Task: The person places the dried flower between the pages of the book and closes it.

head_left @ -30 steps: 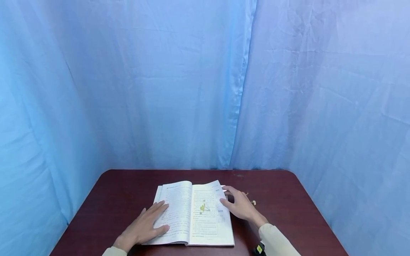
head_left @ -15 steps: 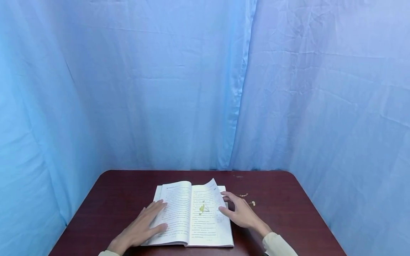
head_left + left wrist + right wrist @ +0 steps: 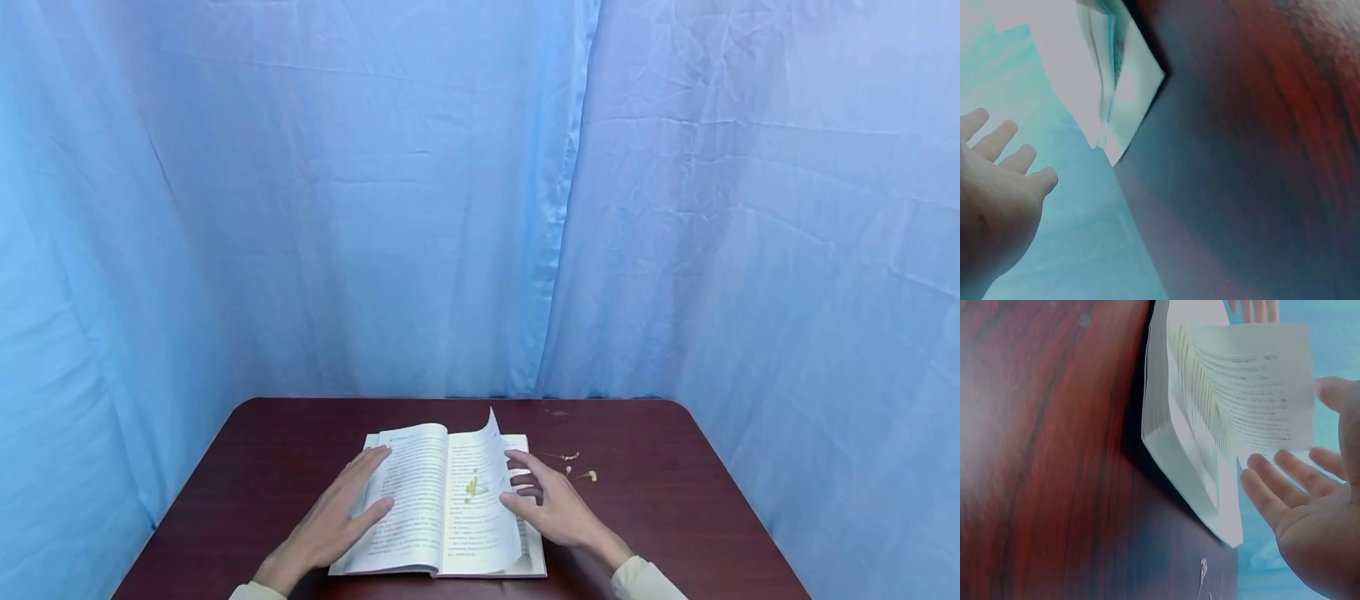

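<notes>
An open book point(image 3: 408, 500) with printed text lies on the table in the head view. On its right page is a small yellow flower point(image 3: 472, 487); whether pressed or printed I cannot tell. That page point(image 3: 1260, 387) is raised, its outer edge bent upward. My right hand point(image 3: 555, 504) is at this edge, thumb and fingers spread and loosely bent; the right wrist view shows the thumb near the page's edge and no clear pinch. My left hand point(image 3: 330, 517) is over the left page's outer edge, fingers straight; contact cannot be told.
Dried flower sprigs point(image 3: 591, 476) lie on the dark red-brown table point(image 3: 660, 517), right of the book. Blue curtains point(image 3: 375, 208) hang behind the table and on both sides.
The right page's outer edge has risen and curled leftward, baring more of the sheet beneath. My right hand has shifted a little left. My left hand's fingers have moved slightly forward.
</notes>
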Tool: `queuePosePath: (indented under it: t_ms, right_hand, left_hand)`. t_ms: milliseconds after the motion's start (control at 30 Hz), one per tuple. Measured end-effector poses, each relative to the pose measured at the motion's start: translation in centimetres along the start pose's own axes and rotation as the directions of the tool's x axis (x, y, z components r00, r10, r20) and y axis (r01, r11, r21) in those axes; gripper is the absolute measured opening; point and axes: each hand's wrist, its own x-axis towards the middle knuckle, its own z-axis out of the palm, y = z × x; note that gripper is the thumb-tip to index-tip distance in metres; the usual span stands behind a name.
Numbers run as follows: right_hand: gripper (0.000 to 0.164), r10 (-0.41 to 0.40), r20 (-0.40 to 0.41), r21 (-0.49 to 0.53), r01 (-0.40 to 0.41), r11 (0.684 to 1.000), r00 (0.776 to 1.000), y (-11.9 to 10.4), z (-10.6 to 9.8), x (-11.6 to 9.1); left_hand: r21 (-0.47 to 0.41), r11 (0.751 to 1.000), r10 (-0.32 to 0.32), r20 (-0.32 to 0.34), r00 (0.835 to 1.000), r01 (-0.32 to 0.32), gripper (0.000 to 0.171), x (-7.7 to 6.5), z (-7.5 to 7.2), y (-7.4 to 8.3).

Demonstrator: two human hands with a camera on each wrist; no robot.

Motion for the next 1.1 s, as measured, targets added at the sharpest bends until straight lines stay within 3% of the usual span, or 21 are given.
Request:
queuePosePath:
  t_ms: [200, 400, 633, 867, 1100]
  right_hand:
    - [0.065, -0.053, 0.001, 0.007, 0.053, 0.999, 0.999, -1.0, 0.7, -0.1]
    - [0.060, -0.093, 0.063, 0.010, 0.093, 0.996, 0.994, -2.2, 1.5, -0.2]
    - [0.060, -0.213, 0.089, -0.060, 0.218, 0.974, 0.973, -3.4, 2.8, -0.1]
    - [0.062, -0.187, 0.154, -0.197, 0.216, 0.956, 0.970, -4.3, 4.0, -0.1]
    - [0.061, -0.169, 0.231, -0.264, 0.228, 0.937, 0.958, -4.6, 5.4, -0.3]
  left_hand:
    - [0.015, 0.999, 0.033, -0.063, 0.997, -0.032, 0.068, 0.1, -0.5, 0.7]
    - [0.009, 0.997, 0.077, -0.110, 0.991, -0.077, 0.069, 0.2, -1.1, 1.2]
    - [0.014, 0.994, 0.108, -0.134, 0.985, -0.107, 0.070, 0.4, -1.5, 1.5]
    - [0.000, 0.995, 0.097, -0.133, 0.986, -0.098, 0.070, 0.7, -1.7, 1.9]
    - [-0.036, 0.994, 0.100, -0.141, 0.985, -0.106, 0.067, 1.1, -1.8, 2.0]
